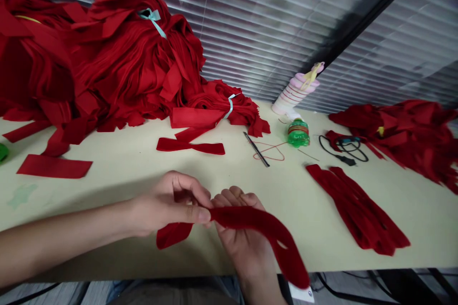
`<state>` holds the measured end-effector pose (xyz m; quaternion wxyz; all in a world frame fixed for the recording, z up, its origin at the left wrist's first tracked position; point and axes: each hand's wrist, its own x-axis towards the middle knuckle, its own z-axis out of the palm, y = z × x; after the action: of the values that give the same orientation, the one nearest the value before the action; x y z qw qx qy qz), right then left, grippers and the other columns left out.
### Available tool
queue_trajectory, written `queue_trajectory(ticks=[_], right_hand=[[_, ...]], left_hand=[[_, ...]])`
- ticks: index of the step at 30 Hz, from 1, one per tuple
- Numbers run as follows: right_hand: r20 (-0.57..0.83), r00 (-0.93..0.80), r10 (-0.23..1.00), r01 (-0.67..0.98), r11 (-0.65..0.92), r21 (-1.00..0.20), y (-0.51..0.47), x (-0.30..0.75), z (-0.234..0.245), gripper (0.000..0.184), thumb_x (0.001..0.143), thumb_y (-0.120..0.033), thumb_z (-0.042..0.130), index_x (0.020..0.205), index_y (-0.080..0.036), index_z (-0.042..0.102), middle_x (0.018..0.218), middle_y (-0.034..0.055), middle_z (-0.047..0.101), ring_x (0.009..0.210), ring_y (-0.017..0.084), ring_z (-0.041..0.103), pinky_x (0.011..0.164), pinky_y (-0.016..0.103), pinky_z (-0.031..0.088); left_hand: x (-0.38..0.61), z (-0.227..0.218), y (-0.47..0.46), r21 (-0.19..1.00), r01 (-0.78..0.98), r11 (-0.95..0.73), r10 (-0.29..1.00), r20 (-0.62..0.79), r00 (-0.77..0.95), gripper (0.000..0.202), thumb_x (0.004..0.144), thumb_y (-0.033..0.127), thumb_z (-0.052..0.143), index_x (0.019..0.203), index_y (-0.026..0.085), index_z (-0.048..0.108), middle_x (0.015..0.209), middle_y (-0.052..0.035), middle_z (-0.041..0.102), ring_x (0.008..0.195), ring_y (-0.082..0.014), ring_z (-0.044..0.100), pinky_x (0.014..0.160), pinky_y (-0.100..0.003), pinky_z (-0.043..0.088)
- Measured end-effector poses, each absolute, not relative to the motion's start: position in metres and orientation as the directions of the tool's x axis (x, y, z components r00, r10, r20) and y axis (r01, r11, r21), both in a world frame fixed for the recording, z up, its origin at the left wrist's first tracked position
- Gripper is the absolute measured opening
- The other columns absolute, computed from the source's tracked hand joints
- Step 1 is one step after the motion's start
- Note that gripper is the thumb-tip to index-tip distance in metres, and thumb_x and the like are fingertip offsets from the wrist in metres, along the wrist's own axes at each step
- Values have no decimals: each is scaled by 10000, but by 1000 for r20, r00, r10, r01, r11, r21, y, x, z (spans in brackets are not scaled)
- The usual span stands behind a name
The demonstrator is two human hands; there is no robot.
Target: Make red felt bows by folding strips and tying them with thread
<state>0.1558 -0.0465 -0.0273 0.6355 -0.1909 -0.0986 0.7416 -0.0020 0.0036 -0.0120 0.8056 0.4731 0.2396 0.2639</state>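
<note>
A red velvety fabric strip [246, 218] is gathered narrow near its middle, where my left hand [171, 207] pinches it between thumb and fingers. One end of the strip hangs below the left hand; the longer end arches right over my right hand [243, 238] and droops past the table edge. The right hand is palm up beneath the strip, its fingers curled in close beside the pinch; whatever they hold is hidden. Beyond the hands lies a single red strip [189, 147], drawn in at its middle. A dark slim tool [255, 148] rests near a loose red thread [274, 155].
Large red fabric bundles [118, 57] fill the back left, with a smaller tied bundle [218, 105] beside them. A green thread spool [298, 133] and a pink-white roll [295, 93] stand behind. At right are a black cable [343, 150], stacked strips [358, 209] and another red heap [404, 138].
</note>
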Motion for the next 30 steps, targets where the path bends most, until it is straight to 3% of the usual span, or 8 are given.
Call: queue_trajectory(ticks=[4,7,10,12,15,21,27,30], right_hand=[[-144,-223,964,-806,-265,-529,-45,160,-26,298,687,-208,484,465,-184,286,468,-44,271,501,110,348,635,287,422],[-85,-193,978,-619,-188,-762,-48,161,-20,216,678,-175,460,474,-186,387,474,-4,375,642,160,437,678,304,382],[24,-175,984,-279,-26,-960,-53,162,-15,200,703,-113,458,515,-180,438,529,14,442,730,167,430,685,292,348],[84,-199,976,22,91,-996,-57,161,-12,208,773,-108,444,578,-180,446,599,13,459,739,161,422,655,288,335],[187,-261,947,327,269,-906,-62,156,-11,183,840,-118,404,669,-184,410,676,7,459,721,150,424,646,291,329],[436,-206,876,315,482,-818,-70,142,-27,156,831,-66,356,743,-186,401,715,10,456,685,136,439,608,269,354],[514,-164,842,184,538,-823,-72,142,-35,157,841,-93,354,776,-192,457,752,33,491,686,148,470,594,279,382],[509,-128,851,186,525,-831,-72,142,-37,156,837,-92,370,776,-202,462,756,34,496,692,154,471,597,286,373]], left_hand=[[-10,-3,10,998,13,-57,542,20,840,57,709,124,661,758,152,671,769,-28,613,772,-140,574,726,-291,470],[-11,2,10,920,143,-366,500,65,863,108,738,82,603,749,170,667,673,-2,579,724,-129,529,683,-268,448],[-9,-1,7,759,243,-605,509,133,850,184,729,24,554,664,178,632,573,11,555,734,-147,505,740,-306,409],[-7,-5,5,665,320,-675,556,173,813,196,714,9,536,626,175,593,568,8,558,755,-160,504,757,-327,387],[-6,-12,4,618,377,-689,614,222,758,163,716,16,525,656,164,557,601,5,578,766,-166,515,750,-332,381],[-7,-9,3,576,385,-721,673,452,586,226,742,31,520,929,157,533,730,-14,595,837,-168,528,750,-326,401],[-9,-2,-4,657,297,-693,707,537,460,184,747,43,547,846,185,484,794,-4,553,812,-138,517,733,-298,417],[-9,-4,-8,781,222,-584,783,469,409,181,744,72,574,835,194,477,804,-2,534,787,-130,520,691,-270,431]])
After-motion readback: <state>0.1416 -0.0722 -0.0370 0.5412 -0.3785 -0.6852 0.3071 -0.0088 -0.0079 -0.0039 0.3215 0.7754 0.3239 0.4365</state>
